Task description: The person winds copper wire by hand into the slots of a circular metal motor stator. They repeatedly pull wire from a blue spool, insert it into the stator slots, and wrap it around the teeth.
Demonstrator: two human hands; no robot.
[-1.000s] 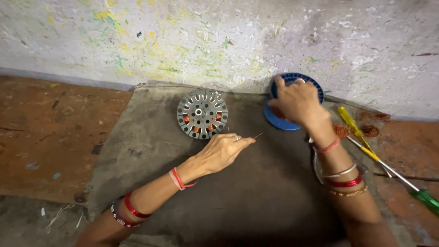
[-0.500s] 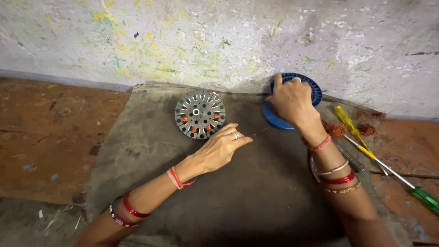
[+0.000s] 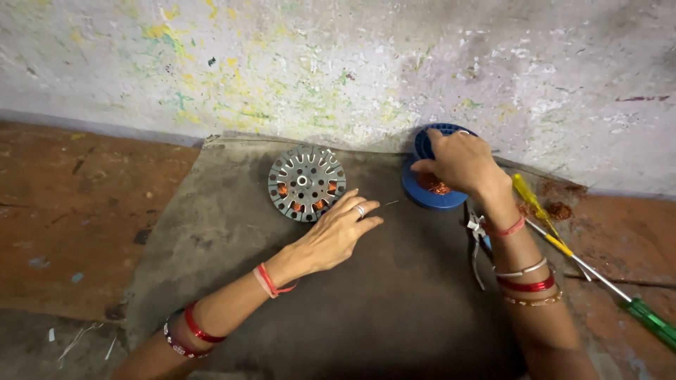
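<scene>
I count one stator core, a round grey metal disc with slotted teeth and copper winding showing in some slots, lying flat on the dark mat at about 11 o'clock from the mat's middle. One blue spool stands at 1 o'clock, close to the wall, and copper wire is wound inside it between its two flanges.

My left hand rests palm down on the mat just at 5 o'clock of the stator core, near it but not touching as far as I can see. Its fingers lie loosely together, and a thin strand seems to run from the fingertips toward the spool; I cannot tell whether they pinch it. My right hand sits on top of the blue spool with the fingers curled down over its upper flange, gripping it.

At 3 o'clock, off the mat's edge, I count two screwdrivers: one with a yellow handle and one with a green handle, their shafts crossing. A pair of metal pliers lies beside my right wrist, partly hidden. Everything rests on the reddish floor.
</scene>
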